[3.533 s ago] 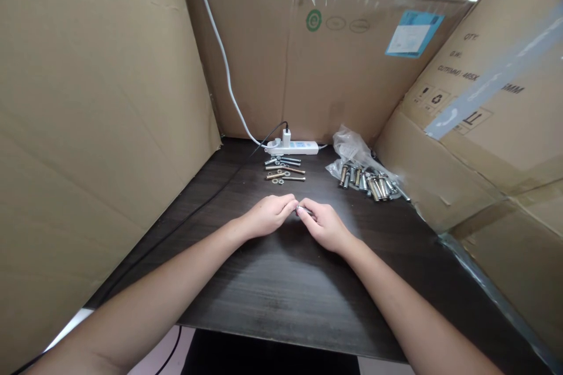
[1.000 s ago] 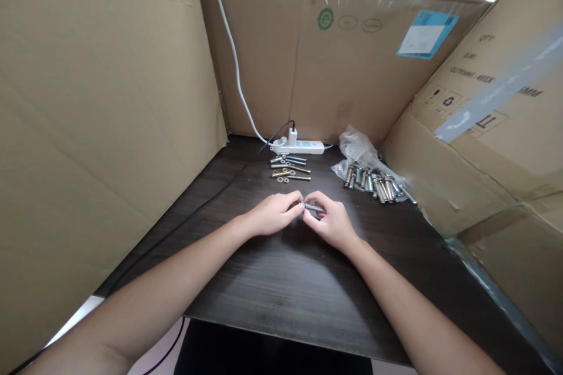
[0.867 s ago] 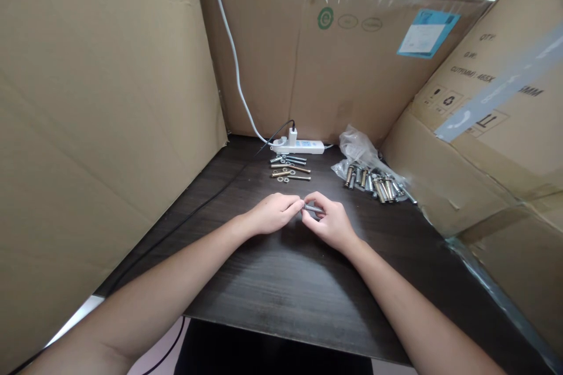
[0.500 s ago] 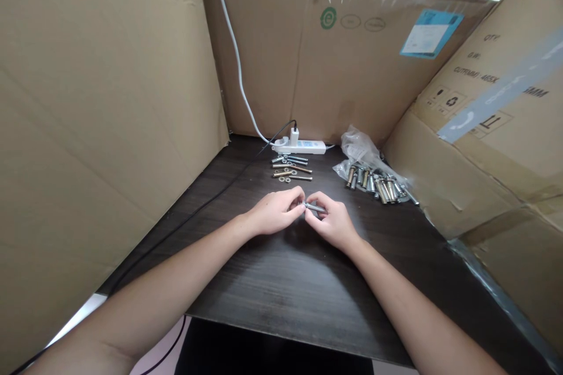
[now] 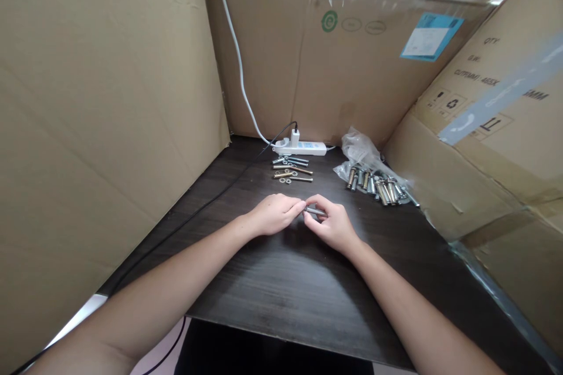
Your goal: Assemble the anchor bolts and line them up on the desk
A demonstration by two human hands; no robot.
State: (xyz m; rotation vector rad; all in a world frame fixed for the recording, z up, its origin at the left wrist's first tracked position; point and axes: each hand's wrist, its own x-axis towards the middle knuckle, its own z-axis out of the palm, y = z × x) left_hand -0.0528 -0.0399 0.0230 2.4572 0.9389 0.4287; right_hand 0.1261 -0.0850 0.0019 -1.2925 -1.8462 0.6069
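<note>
- Both hands meet around one short metal bolt, held just above the dark tabletop [image 5: 281, 299] in front of the person.
- The right hand [image 5: 335, 224] has its thumb and fingers curled about the metal bolt [image 5: 316, 211], the grey shank lying across the gap between them.
- The left hand [image 5: 277, 214] pinches over the bolt's other end, its fingertips together; whether a nut or washer sits under them is hidden.
- I'd judge the piece small but dense for its size, quite stiff and in no way fragile; smooth metal like that could turn or slip between dry fingers.
- The best hold looks to be round the middle of the shank, leaving the end free for the other fingertips.
- Just beyond the grip lie loose rods [image 5: 303, 180], straight and round, some silvery, some brassy, with flat ring-shaped washers [image 5: 282, 180] among them.
- Beyond the grip and to its right, a heap of metal fasteners [image 5: 385, 190], shiny and cylindrical, spills beside a crumpled, see-through plastic bag [image 5: 361, 149].
- Farther out, past the rods, sits a hard white power strip [image 5: 314, 148]; matte cardboard walls [image 5: 109, 105], creased in places, stand around it all.
</note>
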